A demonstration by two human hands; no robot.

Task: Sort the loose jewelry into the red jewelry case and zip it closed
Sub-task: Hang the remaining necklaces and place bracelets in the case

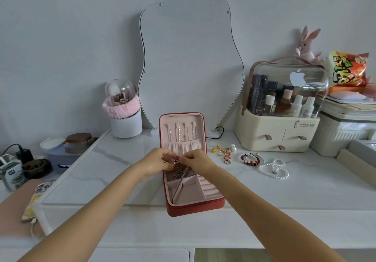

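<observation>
I see the white marbled surface [105, 170] first, with a wavy-edged mirror [191, 58] leaning against the wall behind it and a cream cosmetics organiser [278, 133] to the right. At the middle sits the red jewelry case [195, 205], lid upright and pink-lined, several chains hanging inside the lid. Both of my hands meet over its far compartments: the left hand [155, 165] and right hand [198, 163] each have fingertips curled in, pinching one small piece of jewelry [176, 162] between them (too small for me to name). Right of the case, loose on the surface, lie a white pearl necklace [274, 170], a red-and-white bead bracelet [251, 159] and a cluster of small gold pieces [222, 151].
</observation>
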